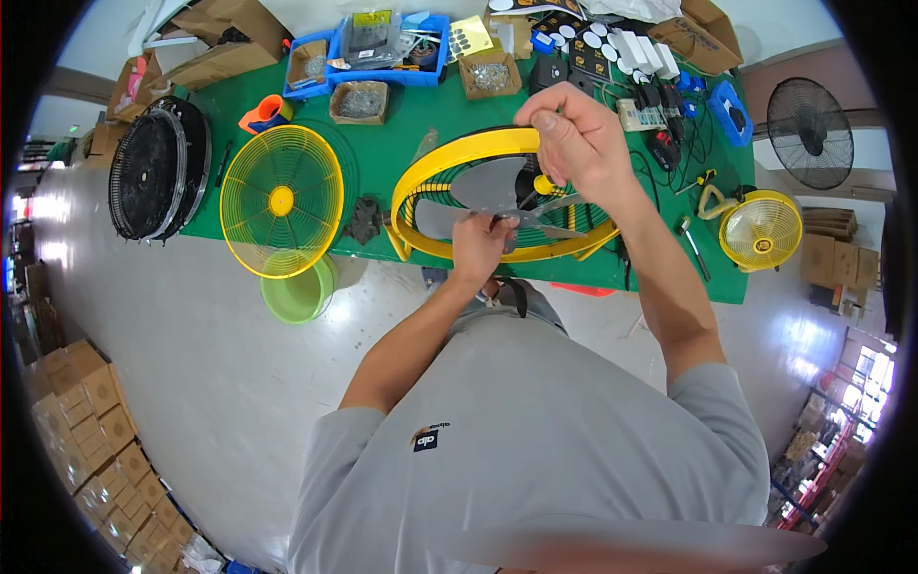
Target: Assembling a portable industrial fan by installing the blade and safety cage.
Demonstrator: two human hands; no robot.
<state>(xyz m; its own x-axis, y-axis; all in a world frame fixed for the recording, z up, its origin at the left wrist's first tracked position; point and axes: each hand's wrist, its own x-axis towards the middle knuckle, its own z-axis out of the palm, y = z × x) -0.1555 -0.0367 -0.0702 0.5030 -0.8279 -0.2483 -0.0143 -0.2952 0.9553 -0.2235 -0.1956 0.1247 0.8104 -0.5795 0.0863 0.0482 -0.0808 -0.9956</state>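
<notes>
A yellow round fan housing (409,215) with a dark wire grille stands tilted at the bench's near edge. Inside it are grey metal fan blades (483,184) around a dark hub. My left hand (481,247) is closed on the near edge of a blade, below the hub; its fingertips are partly hidden. Above the housing's right part, my right hand (583,143) is raised with curled fingers. Under those fingers shows a yellow-handled tool (543,185), its dark shaft slanting toward the hub. It looks like a screwdriver, most of its handle covered by the hand.
A yellow fan grille (281,201) lies left on the green bench (373,158), beside stacked black fan guards (158,170). Boxes of small hardware (360,101) and blue bins (442,72) line the back. Right are a hammer (692,247), a small yellow fan (761,230) and cables. A green bucket (298,295) stands on the floor.
</notes>
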